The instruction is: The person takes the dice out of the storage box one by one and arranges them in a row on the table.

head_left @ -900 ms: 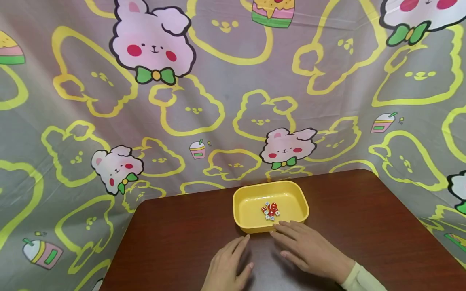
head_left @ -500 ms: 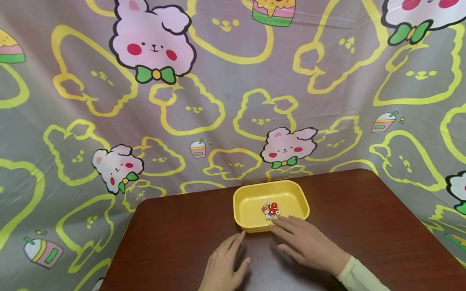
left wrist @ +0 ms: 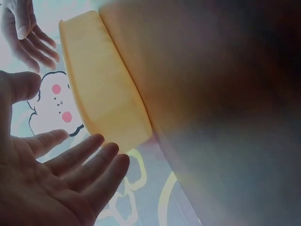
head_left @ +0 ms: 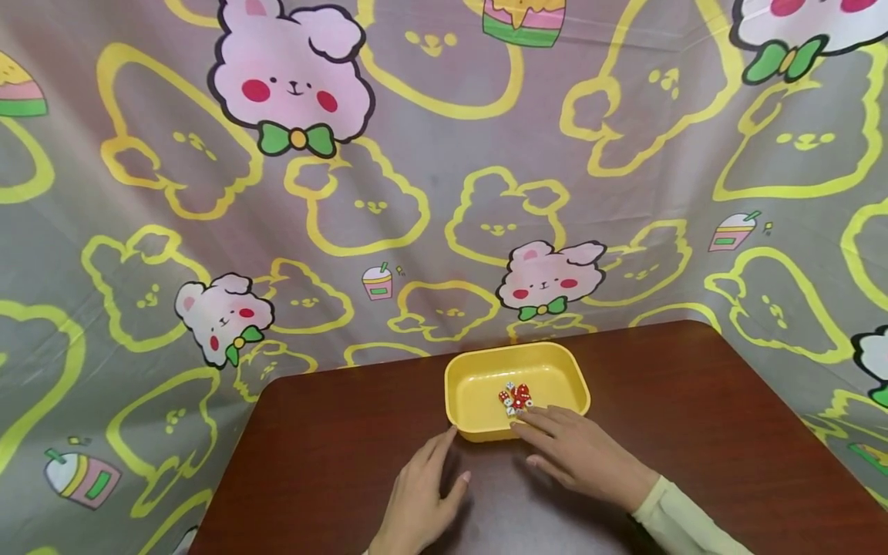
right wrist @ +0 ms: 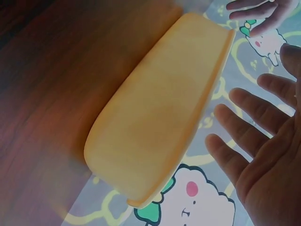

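Observation:
A yellow rectangular tray (head_left: 479, 385) sits near the back of the table, with several small red and white dice (head_left: 516, 397) clustered on its floor. My left hand (head_left: 418, 489) is at the tray's front left corner, fingertips right at the rim, thumb spread apart. In the left wrist view the fingers of that hand (left wrist: 70, 183) reach beside the tray's outer wall (left wrist: 101, 80). My right hand (head_left: 583, 455) hovers over the front right rim, its fingertips overlapping the nearest dice in the head view. Its fingers (right wrist: 254, 108) are spread and hold nothing.
The dark brown wooden table (head_left: 333, 462) has rounded back corners. Around it hangs a grey curtain (head_left: 430, 185) printed with cartoon bunnies and yellow outlines, close behind the tray and at both sides.
Both hands have moved forward. The left fingertips have come up to the tray's corner, and the right fingers have gone further over its front rim. Tray and dice stay in place.

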